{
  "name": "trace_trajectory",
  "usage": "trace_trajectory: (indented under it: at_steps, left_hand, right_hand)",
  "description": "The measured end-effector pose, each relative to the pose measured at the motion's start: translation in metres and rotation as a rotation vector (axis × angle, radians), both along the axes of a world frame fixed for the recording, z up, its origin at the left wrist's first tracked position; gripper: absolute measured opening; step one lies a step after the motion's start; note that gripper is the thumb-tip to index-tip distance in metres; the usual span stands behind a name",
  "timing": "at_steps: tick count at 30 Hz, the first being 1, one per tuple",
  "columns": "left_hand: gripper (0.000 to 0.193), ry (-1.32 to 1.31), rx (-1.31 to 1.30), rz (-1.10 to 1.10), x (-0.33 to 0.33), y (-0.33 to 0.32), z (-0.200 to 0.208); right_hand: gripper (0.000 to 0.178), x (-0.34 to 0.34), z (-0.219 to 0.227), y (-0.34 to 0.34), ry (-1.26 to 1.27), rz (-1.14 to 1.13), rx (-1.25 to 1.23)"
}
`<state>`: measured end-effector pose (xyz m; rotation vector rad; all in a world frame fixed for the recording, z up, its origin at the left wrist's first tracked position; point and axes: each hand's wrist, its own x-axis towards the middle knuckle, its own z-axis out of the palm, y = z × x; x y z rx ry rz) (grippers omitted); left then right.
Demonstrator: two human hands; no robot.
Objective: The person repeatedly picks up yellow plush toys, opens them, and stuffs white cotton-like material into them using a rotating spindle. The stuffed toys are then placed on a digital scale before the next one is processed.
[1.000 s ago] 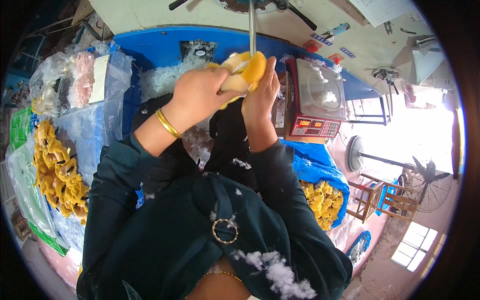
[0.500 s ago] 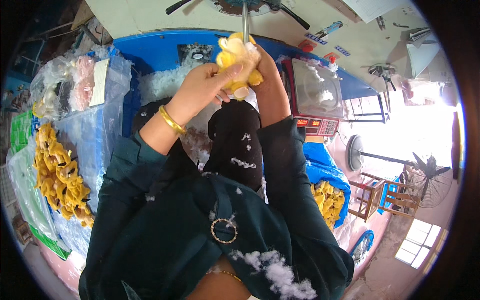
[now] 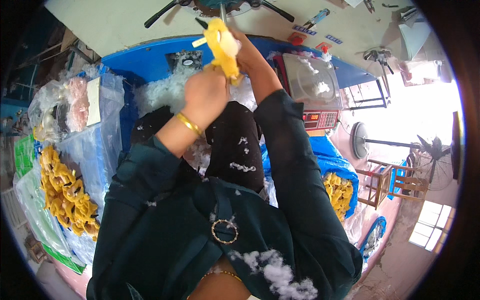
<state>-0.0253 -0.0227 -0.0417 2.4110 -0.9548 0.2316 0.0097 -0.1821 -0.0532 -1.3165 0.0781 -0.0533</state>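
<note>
A yellow plush toy (image 3: pixel 223 52) is held up in front of me, with a dark pointed piece and a pale tag sticking out at its upper left. My left hand (image 3: pixel 206 90) is closed around its lower end, slightly blurred. Against the toy's right side is my right hand (image 3: pixel 242 46), gripping it with most fingers hidden. Just beyond the toy, a metal tube (image 3: pixel 223 12) comes down from a round machine fitting. The toy covers the tube's end, so I cannot tell whether it sits inside.
White stuffing (image 3: pixel 162 95) lies on the blue-edged bench. To the right stands a red scale (image 3: pixel 320 119). Yellow plush pieces are piled at the left (image 3: pixel 67 192) and in a blue bag (image 3: pixel 339 195) at the right. Black handles (image 3: pixel 160 14) flank the fitting.
The toy has been turned and stands more upright, showing its dark tip and tag. My left hand has moved down to its lower end and closed. The whole view has shifted slightly.
</note>
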Motion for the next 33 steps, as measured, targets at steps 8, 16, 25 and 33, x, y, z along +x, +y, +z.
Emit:
trace_trajectory:
  at_steps: [8, 16, 25, 33]
  left_hand:
    - [0.022, -0.067, -0.105, -0.018, 0.033, -0.015, -0.017]
    - [0.022, 0.936, -0.401, -0.196, -0.010, 0.020, 0.017]
    - [0.026, 1.811, -0.913, -0.115, 0.028, -0.010, 0.041]
    - [0.024, 1.894, -0.837, -0.175, 0.025, 0.041, 0.038]
  right_hand:
    - [0.027, 0.016, -0.002, -0.002, -0.129, -0.116, -0.242]
    - [0.022, -0.026, 0.013, 0.015, 0.020, -0.201, -0.425]
    - [0.027, 0.047, -0.007, -0.016, -0.004, -0.428, -0.386]
    - [0.028, -0.031, 0.042, 0.029, 0.136, -0.381, -0.031]
